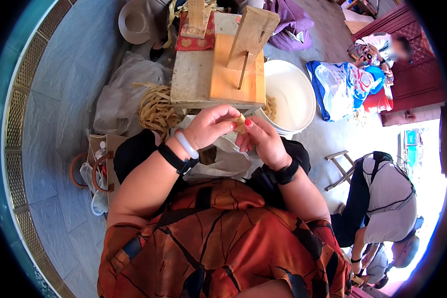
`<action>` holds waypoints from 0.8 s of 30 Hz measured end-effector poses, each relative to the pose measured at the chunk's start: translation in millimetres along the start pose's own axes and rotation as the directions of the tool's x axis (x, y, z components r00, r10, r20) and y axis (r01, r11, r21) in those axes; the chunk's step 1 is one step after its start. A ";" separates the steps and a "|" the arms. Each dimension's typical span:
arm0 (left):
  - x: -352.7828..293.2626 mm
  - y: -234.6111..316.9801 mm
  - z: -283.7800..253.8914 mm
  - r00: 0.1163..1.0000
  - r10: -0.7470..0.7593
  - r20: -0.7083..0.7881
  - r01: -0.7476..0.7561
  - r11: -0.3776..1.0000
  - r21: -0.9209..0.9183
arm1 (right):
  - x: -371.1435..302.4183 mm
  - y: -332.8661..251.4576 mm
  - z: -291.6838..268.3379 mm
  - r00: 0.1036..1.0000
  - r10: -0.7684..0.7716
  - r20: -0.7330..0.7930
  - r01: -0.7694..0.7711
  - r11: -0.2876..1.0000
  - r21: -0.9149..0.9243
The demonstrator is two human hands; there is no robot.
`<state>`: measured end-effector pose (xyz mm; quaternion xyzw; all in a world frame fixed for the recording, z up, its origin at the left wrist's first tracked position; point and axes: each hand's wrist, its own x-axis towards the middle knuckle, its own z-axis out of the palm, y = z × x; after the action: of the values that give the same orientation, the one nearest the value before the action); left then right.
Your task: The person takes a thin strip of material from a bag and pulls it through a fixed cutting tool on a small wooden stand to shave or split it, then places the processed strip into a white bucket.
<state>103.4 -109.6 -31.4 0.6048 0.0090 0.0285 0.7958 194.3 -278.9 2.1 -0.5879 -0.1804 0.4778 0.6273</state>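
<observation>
In front of my lap, both hands meet over a small folded tan piece [241, 123] that looks like the strips nearby; its exact kind is hard to make out. My left hand [209, 125] pinches it between thumb and fingers, with a pale bangle and a black band at the wrist. From the other side my right hand [264, 143] grips the same piece, thumb on top, fingers curled under. Just beyond them stands a low worktable [191, 82] with an orange-brown board [222, 74]. On that board a wooden block [253, 35] rises, a thin rod [244, 70] beside it.
Left of the table lies a heap of tan strips [156, 109] beside clear plastic [126, 82]. A white bucket [295, 99] stands at its right. Farther right are a printed sack [328, 94], a small stool [338, 169] and a bending person [390, 193]. A bag [98, 144] sits by my left leg.
</observation>
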 end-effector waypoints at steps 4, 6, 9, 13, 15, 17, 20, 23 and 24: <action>-1.6 5.9 6.0 0.998 -0.060 -0.028 0.058 0.997 -0.049 | -2.2 -0.5 1.8 0.816 -0.548 0.185 0.379 0.265 -0.887; -0.5 9.9 3.4 0.990 0.051 -0.128 -0.041 0.996 0.081 | -12.3 -17.4 7.0 0.927 -0.369 0.067 0.302 0.630 -0.715; 2.3 27.8 -1.0 0.919 0.304 -0.250 -0.161 0.871 0.464 | -24.7 -40.0 7.9 0.991 -0.129 0.048 0.133 0.822 -0.554; -1.7 35.2 4.1 0.933 0.297 -0.204 -0.121 0.792 0.598 | -13.9 -27.2 -11.0 0.844 -0.535 0.031 0.441 0.661 -0.607; -0.8 31.4 11.6 0.923 0.359 -0.139 -0.210 0.773 0.599 | -11.3 -31.4 7.8 0.751 -0.634 0.182 0.576 0.496 -0.650; 4.1 34.0 19.3 0.915 0.397 -0.072 -0.275 0.744 0.608 | -13.1 -42.0 15.7 0.792 -0.521 0.318 0.574 0.457 -0.680; 6.6 46.0 5.5 0.958 0.240 -0.156 -0.113 0.819 0.562 | -8.4 -48.9 3.8 0.819 -0.502 0.279 0.507 0.404 -0.761; 13.5 45.3 -16.4 0.997 -0.011 -0.079 0.045 0.899 0.436 | 0.9 -46.5 -5.0 0.784 -0.582 0.215 0.517 0.421 -0.746; 15.4 49.7 -25.1 0.987 -0.156 -0.032 0.158 0.920 0.358 | 5.5 -45.2 -7.4 0.760 -0.623 0.184 0.523 0.419 -0.742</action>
<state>115.8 -71.4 10.1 0.7372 0.0638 -0.0365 0.6717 220.3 -271.9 39.6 -0.7227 -0.5141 0.0770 0.4556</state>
